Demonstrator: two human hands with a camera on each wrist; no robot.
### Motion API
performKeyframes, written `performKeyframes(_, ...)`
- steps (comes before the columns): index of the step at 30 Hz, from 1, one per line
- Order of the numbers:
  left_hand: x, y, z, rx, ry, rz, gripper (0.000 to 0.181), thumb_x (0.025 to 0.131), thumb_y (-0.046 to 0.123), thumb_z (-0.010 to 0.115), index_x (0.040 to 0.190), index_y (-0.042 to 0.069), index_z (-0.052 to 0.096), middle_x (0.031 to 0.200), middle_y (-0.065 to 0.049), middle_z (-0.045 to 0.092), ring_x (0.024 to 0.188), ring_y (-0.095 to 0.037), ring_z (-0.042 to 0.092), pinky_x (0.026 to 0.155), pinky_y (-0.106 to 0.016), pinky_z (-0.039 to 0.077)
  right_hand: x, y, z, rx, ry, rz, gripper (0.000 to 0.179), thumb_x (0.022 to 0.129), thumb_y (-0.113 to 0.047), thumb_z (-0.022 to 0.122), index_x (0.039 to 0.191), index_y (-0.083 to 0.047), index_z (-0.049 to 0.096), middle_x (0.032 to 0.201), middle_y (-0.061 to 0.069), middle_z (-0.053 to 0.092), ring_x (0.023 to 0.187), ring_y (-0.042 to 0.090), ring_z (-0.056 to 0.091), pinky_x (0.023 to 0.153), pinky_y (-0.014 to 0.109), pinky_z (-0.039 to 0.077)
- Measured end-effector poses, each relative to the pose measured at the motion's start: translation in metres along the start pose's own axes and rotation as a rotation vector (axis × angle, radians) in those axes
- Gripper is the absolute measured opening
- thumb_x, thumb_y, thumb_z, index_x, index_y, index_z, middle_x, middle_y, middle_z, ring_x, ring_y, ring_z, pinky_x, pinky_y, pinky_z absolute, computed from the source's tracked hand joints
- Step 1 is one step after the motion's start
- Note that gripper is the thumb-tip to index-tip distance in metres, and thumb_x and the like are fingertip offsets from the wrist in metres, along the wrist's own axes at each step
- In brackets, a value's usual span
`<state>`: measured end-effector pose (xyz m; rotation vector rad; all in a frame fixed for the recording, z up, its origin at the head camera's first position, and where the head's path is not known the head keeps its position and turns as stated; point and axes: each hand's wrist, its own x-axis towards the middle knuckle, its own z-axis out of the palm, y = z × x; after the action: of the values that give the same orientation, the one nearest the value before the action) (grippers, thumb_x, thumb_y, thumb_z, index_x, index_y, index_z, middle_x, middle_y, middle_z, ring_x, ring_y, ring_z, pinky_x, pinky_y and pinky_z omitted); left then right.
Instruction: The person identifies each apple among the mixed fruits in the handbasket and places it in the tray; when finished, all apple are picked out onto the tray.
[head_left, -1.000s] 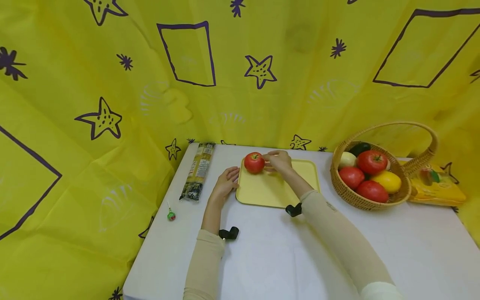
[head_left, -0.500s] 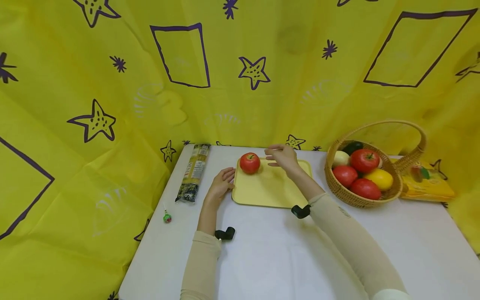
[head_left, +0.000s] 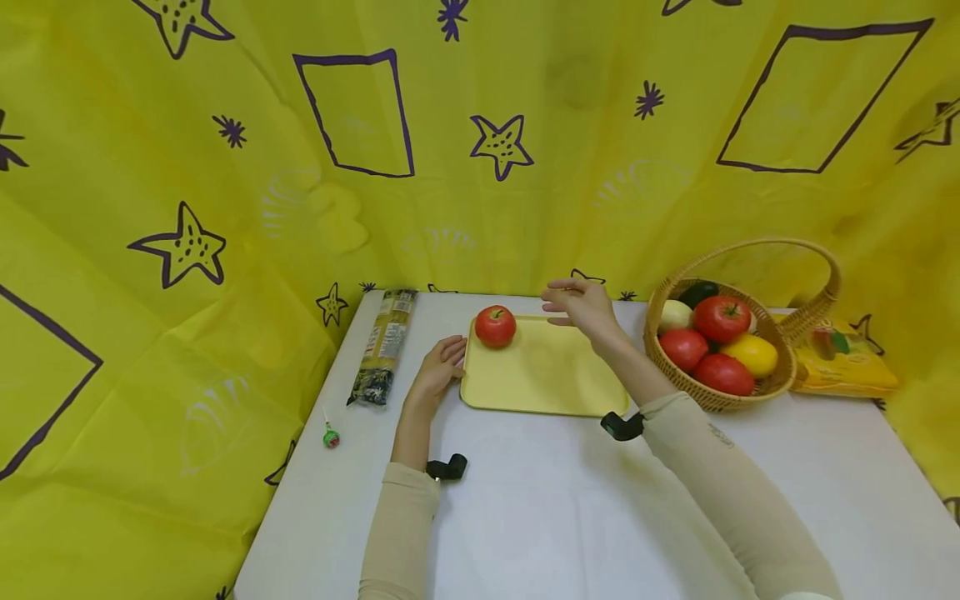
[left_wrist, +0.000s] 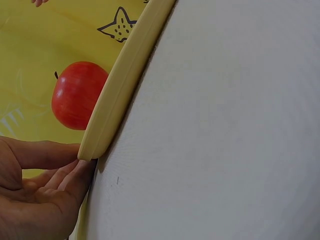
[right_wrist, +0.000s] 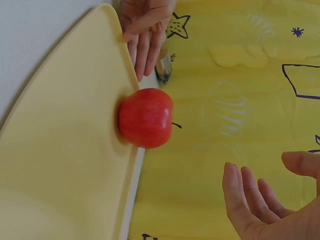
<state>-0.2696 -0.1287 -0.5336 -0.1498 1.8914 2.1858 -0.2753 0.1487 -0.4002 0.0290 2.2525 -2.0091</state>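
We see our left hand (head_left: 438, 368) at the left side of a pale yellow tray (head_left: 551, 387), its thumb touching the rim and its fingers stretched loosely along the outside. Our right hand (head_left: 588, 308) hangs in the air near the tray's far right corner, fingers and thumb spread apart and well clear of the red apple (head_left: 495, 327). That apple rests on the tray, stem up, between our hands: just beyond the left fingertips and to their right, and left of the right hand.

To the left of our left hand lies a long packet (head_left: 384, 346) on the white table (head_left: 517, 500); nearer us on that same side is a green lollipop (head_left: 332, 437). To the right of our right hand stands a wicker basket (head_left: 673, 372) with red tomatoes (head_left: 727, 377) and a yellow fruit (head_left: 752, 356), and past it a yellow bag (head_left: 847, 362). Beyond both hands hangs a yellow cloth (head_left: 450, 208) with starfish drawings.
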Motion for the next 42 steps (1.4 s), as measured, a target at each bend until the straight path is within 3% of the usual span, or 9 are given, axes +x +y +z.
performKeyframes(5, 0.0, 0.0, -0.001, -0.003, 0.003, 0.009, 0.081, 0.082, -0.031, 0.046, 0.157, -0.002, 0.038, 0.162, -0.019, 0.042, 0.152, -0.03, 0.038, 0.12, -0.042, 0.04, -0.007, -0.005, -0.006, -0.001, 0.001, -0.019, 0.044, 0.104, -0.02, 0.065, 0.14, 0.003, 0.058, 0.138, 0.022, 0.063, 0.121, 0.037, 0.066, 0.092, 0.038, 0.062)
performKeyframes(10, 0.0, -0.001, -0.001, -0.004, -0.004, 0.014, 0.08, 0.083, -0.031, 0.046, 0.157, -0.002, 0.038, 0.162, -0.02, 0.041, 0.152, -0.03, 0.038, 0.12, -0.042, 0.04, -0.013, -0.009, -0.013, -0.001, 0.018, -0.022, 0.044, 0.104, -0.023, 0.065, 0.141, 0.001, 0.058, 0.137, 0.021, 0.064, 0.107, 0.022, 0.073, 0.093, 0.039, 0.061)
performKeyframes(16, 0.001, -0.003, 0.0, -0.003, -0.009, 0.019, 0.081, 0.082, -0.031, 0.046, 0.157, -0.002, 0.038, 0.162, -0.02, 0.042, 0.152, -0.03, 0.038, 0.121, -0.04, 0.038, -0.019, -0.012, -0.024, 0.033, 0.035, -0.025, 0.044, 0.103, -0.019, 0.066, 0.141, 0.003, 0.058, 0.132, 0.018, 0.066, 0.109, 0.024, 0.073, 0.093, 0.039, 0.061)
performKeyframes(22, 0.001, -0.001, 0.001, -0.002, -0.009, 0.019, 0.081, 0.082, -0.031, 0.047, 0.157, -0.002, 0.038, 0.162, -0.02, 0.041, 0.152, -0.03, 0.038, 0.12, -0.04, 0.039, -0.025, -0.013, -0.036, 0.069, 0.035, -0.04, 0.048, 0.103, -0.019, 0.066, 0.142, 0.006, 0.053, 0.13, 0.019, 0.067, 0.097, 0.012, 0.074, 0.092, 0.036, 0.061)
performKeyframes(30, -0.001, 0.001, 0.001, 0.004, -0.001, 0.012, 0.081, 0.081, -0.031, 0.046, 0.157, -0.002, 0.038, 0.162, -0.02, 0.041, 0.152, -0.03, 0.037, 0.12, -0.041, 0.039, -0.031, -0.012, -0.053, 0.124, 0.068, -0.051, 0.039, 0.102, -0.018, 0.068, 0.134, 0.003, 0.058, 0.104, -0.003, 0.075, 0.102, 0.019, 0.075, 0.091, 0.036, 0.061)
performKeyframes(42, -0.001, -0.001, -0.001, -0.01, -0.005, 0.004, 0.081, 0.083, -0.03, 0.046, 0.157, 0.0, 0.038, 0.162, -0.018, 0.042, 0.152, -0.029, 0.037, 0.122, -0.038, 0.036, -0.044, -0.018, -0.083, 0.106, 0.136, -0.066, 0.046, 0.101, -0.024, 0.069, 0.137, 0.002, 0.057, 0.109, 0.0, 0.077, 0.095, 0.012, 0.076, 0.085, 0.032, 0.063)
